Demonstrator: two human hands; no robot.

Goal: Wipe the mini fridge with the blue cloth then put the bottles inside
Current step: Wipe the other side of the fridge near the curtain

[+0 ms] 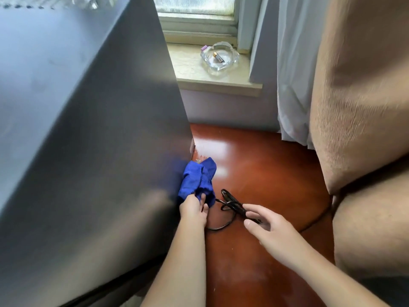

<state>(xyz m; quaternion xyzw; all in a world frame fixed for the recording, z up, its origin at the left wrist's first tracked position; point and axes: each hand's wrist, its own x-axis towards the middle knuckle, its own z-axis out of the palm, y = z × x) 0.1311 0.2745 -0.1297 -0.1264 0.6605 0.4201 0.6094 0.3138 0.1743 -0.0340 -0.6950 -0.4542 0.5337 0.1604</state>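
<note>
A glossy reddish-brown wooden floor (254,165) carries a dark grey mini fridge (88,129) at nine o'clock and a coiled black power cord (230,204) near centre.

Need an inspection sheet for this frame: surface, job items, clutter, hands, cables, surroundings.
Surface: glossy red-brown floor, light glare.
Job's things: mini fridge side facing the camera; blue cloth at its lower edge; bottles nothing seen.
Clutter: glass ashtray on the windowsill.
Hands: left hand grips the cloth; right hand open over the cable.
Cables: black cable coiled on the floor.
Surroundings: white curtain, beige armchair.
</note>
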